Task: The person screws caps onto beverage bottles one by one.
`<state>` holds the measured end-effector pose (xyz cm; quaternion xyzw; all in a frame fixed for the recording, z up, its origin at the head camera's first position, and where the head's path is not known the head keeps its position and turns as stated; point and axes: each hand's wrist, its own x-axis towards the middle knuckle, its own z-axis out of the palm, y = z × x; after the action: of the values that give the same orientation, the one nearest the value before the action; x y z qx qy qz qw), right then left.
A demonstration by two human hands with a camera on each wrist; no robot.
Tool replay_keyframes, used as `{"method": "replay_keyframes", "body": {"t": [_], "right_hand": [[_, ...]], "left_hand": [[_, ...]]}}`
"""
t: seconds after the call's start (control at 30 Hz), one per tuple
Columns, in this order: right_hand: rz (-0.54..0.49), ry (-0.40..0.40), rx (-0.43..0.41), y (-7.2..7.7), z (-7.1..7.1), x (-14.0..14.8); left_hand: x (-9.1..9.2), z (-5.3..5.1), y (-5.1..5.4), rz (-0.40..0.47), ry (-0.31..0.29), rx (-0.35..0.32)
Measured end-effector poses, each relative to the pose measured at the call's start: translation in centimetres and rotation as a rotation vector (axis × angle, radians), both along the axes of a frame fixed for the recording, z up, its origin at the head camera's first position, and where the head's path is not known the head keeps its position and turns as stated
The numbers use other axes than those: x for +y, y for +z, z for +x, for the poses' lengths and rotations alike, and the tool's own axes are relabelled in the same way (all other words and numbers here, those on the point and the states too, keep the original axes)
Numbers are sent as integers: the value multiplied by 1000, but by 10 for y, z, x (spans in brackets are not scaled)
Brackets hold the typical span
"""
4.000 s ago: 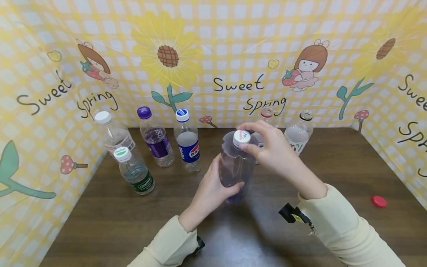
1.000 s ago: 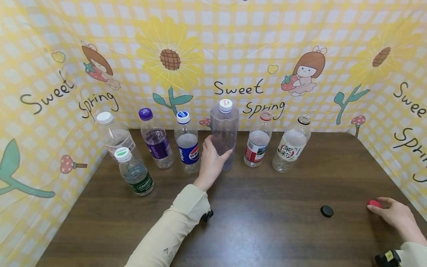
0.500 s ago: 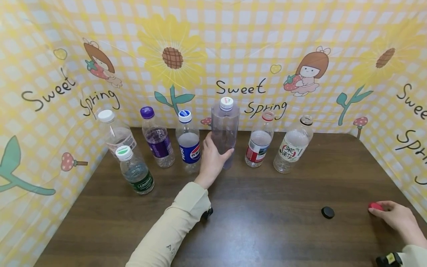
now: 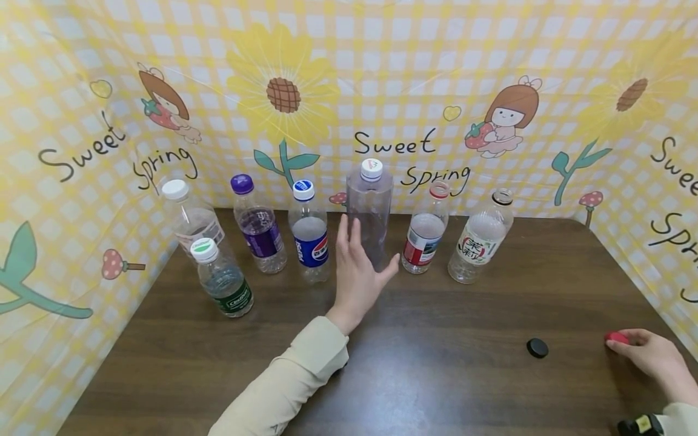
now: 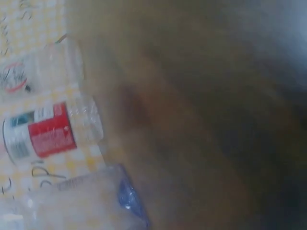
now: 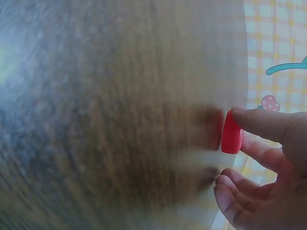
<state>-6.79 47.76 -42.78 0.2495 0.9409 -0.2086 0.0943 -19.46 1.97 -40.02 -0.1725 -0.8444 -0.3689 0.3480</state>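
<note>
A large clear purplish bottle (image 4: 369, 212) with a white cap stands upright at the back of the table. Just in front of it is my left hand (image 4: 357, 281), fingers spread and thumb held apart; it no longer grips the bottle. At the right, my right hand (image 4: 651, 354) pinches a red bottle cap (image 4: 617, 339) between thumb and fingers, low over the tabletop. In the right wrist view the red cap (image 6: 232, 132) sits on edge between thumb and finger. A black bottle cap (image 4: 537, 347) lies to its left. The left wrist view is mostly blurred.
Capless bottles with a red ring (image 4: 425, 233) and a dark ring (image 4: 480, 239) stand right of the purplish one. Capped bottles stand left: Pepsi (image 4: 309, 233), purple-labelled (image 4: 260, 230), green-labelled (image 4: 225, 281) and white-capped (image 4: 191, 212). Patterned cloth (image 4: 403, 72) encloses the wooden table (image 4: 436, 375).
Earlier both hands held the purplish bottle; it was then set back in the row. My left hand has since released it and drawn back slightly. My right hand moved right to the red cap.
</note>
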Motion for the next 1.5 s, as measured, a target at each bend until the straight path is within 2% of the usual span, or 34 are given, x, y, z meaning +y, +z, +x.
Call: {"method": "replay_keyframes", "body": {"t": [0.07, 0.1, 0.17, 0.2, 0.27, 0.37, 0.5, 0.6, 0.73, 0.8, 0.87, 0.9, 1.07, 1.13, 1.23, 1.33, 1.5], "right_hand": [[-16, 6, -1, 2, 0, 1], [-21, 2, 1, 3, -1, 1], [-22, 0, 20, 6, -2, 1], [-16, 0, 34, 7, -2, 1], [-12, -19, 61, 10, -4, -1], [-17, -41, 105, 17, -7, -9], [-35, -77, 140, 19, -13, -10], [2, -82, 197, -5, -25, 14], [42, -76, 290, -44, -44, 52], [36, -70, 312, -49, -50, 55], [45, -63, 325, -42, -52, 42], [29, -59, 326, -32, -51, 31], [-29, 6, 336, 34, -36, -37], [-41, 47, 352, 50, -32, -55], [-41, 79, 372, 63, -30, -69], [-50, 98, 400, 67, -33, -75], [-94, 115, 448, 74, -38, -87]], "left_hand": [[3, 2, -3, -64, -54, 166], [6, 3, -4, -93, -83, 226], [12, 5, -4, -145, -127, 279], [16, 6, -2, -162, -148, 273], [24, 7, 2, -167, -187, 204], [36, 3, 14, -130, -222, 27], [48, -9, 30, -74, -221, -191], [55, -18, 37, -41, -215, -306], [62, -27, 41, -21, -222, -389], [65, -30, 40, -30, -223, -414], [68, -32, 40, -33, -222, -441], [69, -33, 40, -38, -219, -455], [74, -34, 43, -33, -198, -504], [76, -33, 45, -34, -182, -508], [77, -33, 47, -36, -153, -505], [77, -32, 47, -31, -134, -497], [75, -27, 43, -46, -143, -463]]}}
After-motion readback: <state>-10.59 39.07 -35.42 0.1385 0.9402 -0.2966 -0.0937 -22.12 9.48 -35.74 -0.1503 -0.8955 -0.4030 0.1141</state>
